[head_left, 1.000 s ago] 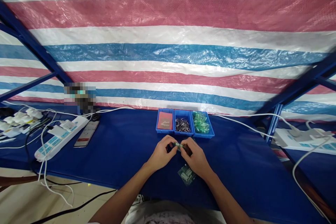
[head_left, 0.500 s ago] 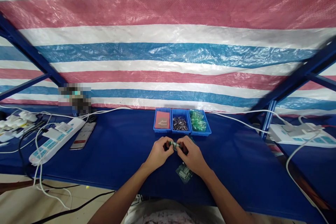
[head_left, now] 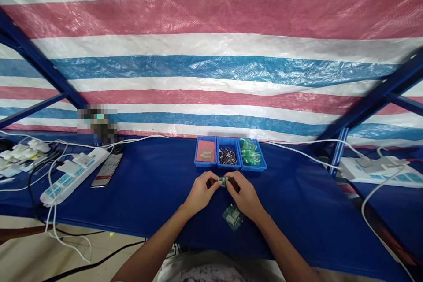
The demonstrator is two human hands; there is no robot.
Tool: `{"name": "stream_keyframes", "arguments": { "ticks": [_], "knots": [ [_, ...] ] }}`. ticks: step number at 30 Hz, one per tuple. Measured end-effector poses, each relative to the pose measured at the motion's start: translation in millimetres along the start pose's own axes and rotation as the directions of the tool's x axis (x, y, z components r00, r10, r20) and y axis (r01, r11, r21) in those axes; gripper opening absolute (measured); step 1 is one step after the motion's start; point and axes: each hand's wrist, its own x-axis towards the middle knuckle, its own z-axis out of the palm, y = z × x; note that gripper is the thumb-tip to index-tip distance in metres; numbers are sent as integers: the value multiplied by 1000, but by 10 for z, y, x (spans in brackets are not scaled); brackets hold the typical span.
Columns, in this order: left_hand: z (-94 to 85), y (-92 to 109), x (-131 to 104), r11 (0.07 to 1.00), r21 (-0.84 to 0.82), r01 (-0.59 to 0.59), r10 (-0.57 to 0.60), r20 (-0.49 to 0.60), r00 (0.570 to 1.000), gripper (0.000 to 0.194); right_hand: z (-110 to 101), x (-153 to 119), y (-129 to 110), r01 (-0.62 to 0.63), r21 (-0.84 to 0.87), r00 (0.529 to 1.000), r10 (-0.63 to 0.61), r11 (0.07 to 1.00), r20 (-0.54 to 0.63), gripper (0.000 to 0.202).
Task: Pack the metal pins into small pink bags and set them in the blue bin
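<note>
Both hands meet just in front of the small blue bins, pinching a small greenish clear plastic bag point(head_left: 224, 181) between them. My left hand point(head_left: 200, 192) grips its left end with thumb and fingers. The right end is in the closed fingertips of my right hand point(head_left: 245, 194). What the bag contains is too small to make out. Below my right hand, a second greenish clear bag point(head_left: 233, 217) with pale, rod-like pieces inside lies flat on the blue table point(head_left: 158, 185).
Three blue bins stand in a row: one with a pink pad point(head_left: 205, 151), one with thin dark metal pins point(head_left: 227, 156), one with green plastic bags point(head_left: 250, 153). A phone point(head_left: 106, 170) and power strip point(head_left: 75, 177) lie left; another strip point(head_left: 380, 170) sits right. Cables cross the table.
The held bag has turned more level, and my fingers have shifted slightly on it. The bag on the table stays put; the view has moved a little.
</note>
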Motion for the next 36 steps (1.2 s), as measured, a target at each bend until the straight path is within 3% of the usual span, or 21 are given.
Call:
{"name": "stream_keyframes", "arguments": {
  "ticks": [11, 29, 36],
  "knots": [
    [10, -7, -1, 993, -38, -108, 108, -8, 994, 27, 6, -3, 27, 45, 22, 998, -46, 999, 41, 15],
    [10, 2, 5, 997, -48, -56, 55, -24, 998, 28, 5, 6, 63, 66, 4, 997, -66, 998, 24, 17],
    [0, 66, 6, 998, -3, -61, 61, -31, 998, 25, 10, 7, 46, 12, 29, 1000, -12, 1000, 7, 19]
  ]
}}
